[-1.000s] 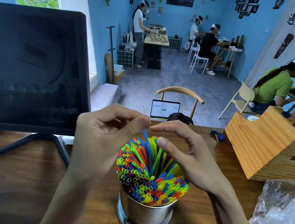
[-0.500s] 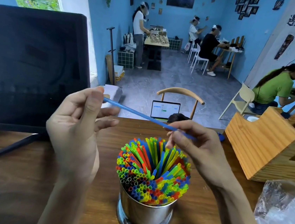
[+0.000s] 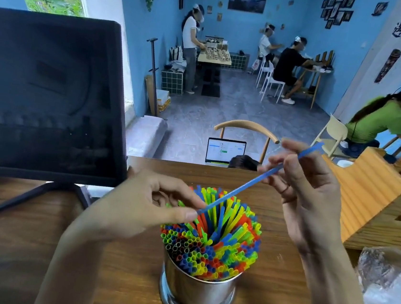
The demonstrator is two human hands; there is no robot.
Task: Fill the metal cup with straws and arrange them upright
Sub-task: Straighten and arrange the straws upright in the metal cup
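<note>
Low in the middle of the frame a metal cup [image 3: 197, 292] stands on a brown wooden table [image 3: 8, 250]. It is packed with straws [image 3: 212, 238] in green, yellow, blue, red and orange, their open ends fanning out above the rim; those at the back stand more upright, those at the front lean toward the camera.

Above the bundle one blue straw [image 3: 248, 184] runs on a slant from centre frame up to the right. The left hand [image 3: 148, 206], just left of the bundle, pinches the lower end of this straw between thumb and forefinger, the other fingers curled under. The right hand [image 3: 310, 189], at right of centre and higher, grips the straw near its upper end with thumb and fingertips; the top of the straw sticks out beyond the fingers toward the upper right. The lower end sits right over the straw tops; whether it touches them cannot be told.

A dark monitor [image 3: 46, 94] on a splayed stand fills the left of the frame. A ribbed wooden block [image 3: 374, 196] sits at the right edge, and crumpled clear plastic [image 3: 388, 293] lies at lower right. Beyond the table edge, at centre, a small laptop [image 3: 225, 151] shows a lit screen in front of a wooden chair [image 3: 247, 129].
</note>
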